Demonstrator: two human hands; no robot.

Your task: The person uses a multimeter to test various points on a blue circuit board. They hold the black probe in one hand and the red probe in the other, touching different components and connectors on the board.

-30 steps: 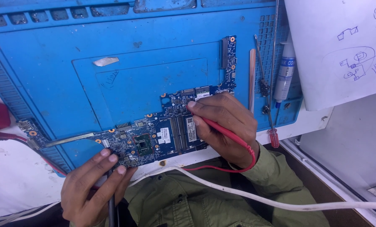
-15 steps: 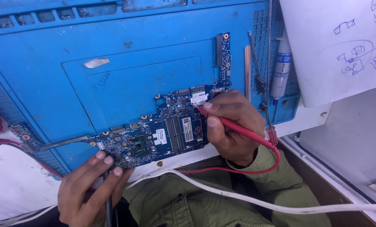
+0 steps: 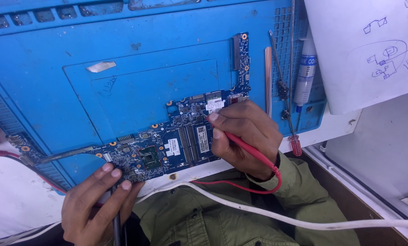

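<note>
R hand [image 3: 245, 134] was closed in a pen grip on a red probe [image 3: 249, 148], tip down on the board [image 3: 167, 146] near its upper middle. L hand [image 3: 97, 205] was pinched shut round a black probe [image 3: 116, 223], tip at the board's lower-left edge. Board was blue, L-shaped, w/ a dark chip, white labels and gold-ringed holes, lying flat on the blue mat [image 3: 76, 100] at its near edge. Red lead looped under the R wrist; white cable [image 3: 277, 218] crossed the green sleeve.
</note>
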